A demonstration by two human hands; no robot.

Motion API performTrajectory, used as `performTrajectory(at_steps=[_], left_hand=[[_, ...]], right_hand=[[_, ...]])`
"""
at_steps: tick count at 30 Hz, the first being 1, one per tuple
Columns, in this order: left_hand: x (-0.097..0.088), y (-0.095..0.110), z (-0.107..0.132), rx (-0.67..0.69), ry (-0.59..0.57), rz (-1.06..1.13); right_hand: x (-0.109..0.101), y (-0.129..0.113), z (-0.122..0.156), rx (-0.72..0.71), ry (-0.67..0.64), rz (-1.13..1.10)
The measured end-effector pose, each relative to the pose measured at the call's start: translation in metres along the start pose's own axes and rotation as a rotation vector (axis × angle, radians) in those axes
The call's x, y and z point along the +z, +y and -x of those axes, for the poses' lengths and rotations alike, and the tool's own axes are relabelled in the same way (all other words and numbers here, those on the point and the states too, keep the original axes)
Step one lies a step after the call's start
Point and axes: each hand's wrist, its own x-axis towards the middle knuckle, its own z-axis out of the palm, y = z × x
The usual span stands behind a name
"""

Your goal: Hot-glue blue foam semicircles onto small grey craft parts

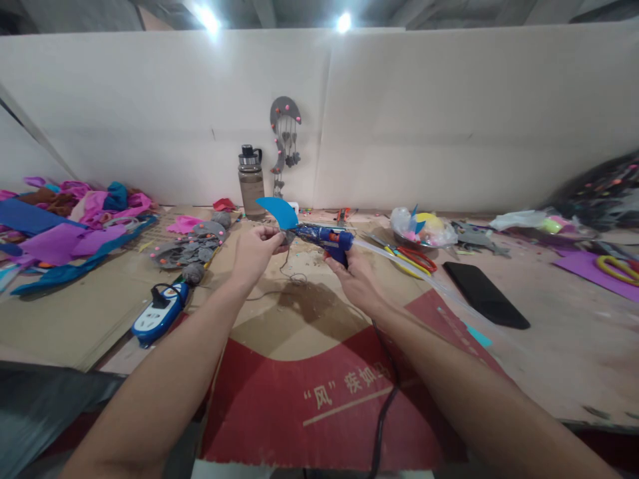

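Observation:
My left hand [262, 247] is closed in a pinch, its fingertips at the lower end of a curved blue felt piece [278, 211] that rises above them. A small grey bit [288, 237] shows at the fingertips; whether it joins the blue piece I cannot tell. Thin grey string [294, 277] trails on the cardboard below. My right hand [357, 276] grips the handle of a blue hot glue gun [329, 239], its nozzle pointing left, close to the felt. A long clear glue stick [399, 256] juts from its back, and its dark cord [383, 412] runs down toward me.
A red-and-tan cardboard sheet [279, 412] lies under my hands. Left are a power strip [160, 313], grey felt shapes [192, 246] and coloured felt scraps [74, 233]. A bottle [251, 186] stands behind. Right are scissors [417, 259] and a black phone [484, 293].

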Motion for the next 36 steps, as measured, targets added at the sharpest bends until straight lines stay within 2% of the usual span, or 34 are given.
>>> performTrajectory(at_steps=[11,19,26,32,36], left_hand=[[-0.004,-0.006,-0.005,0.039,-0.017,-0.008],[-0.005,-0.01,-0.009,0.06,0.013,-0.006],[-0.005,-0.01,-0.011,0.033,0.024,0.042],[-0.007,-0.009,-0.014,-0.015,0.019,0.142],[-0.007,-0.009,-0.015,-0.01,0.016,0.174]], right_hand=[[-0.001,-0.002,0.0,0.008,0.02,0.006],[-0.001,0.001,-0.001,-0.016,0.033,0.025],[-0.001,0.0,-0.002,-0.029,0.052,0.017],[-0.003,0.001,-0.003,0.039,0.053,0.003],[0.005,0.01,-0.012,0.195,0.007,-0.097]])
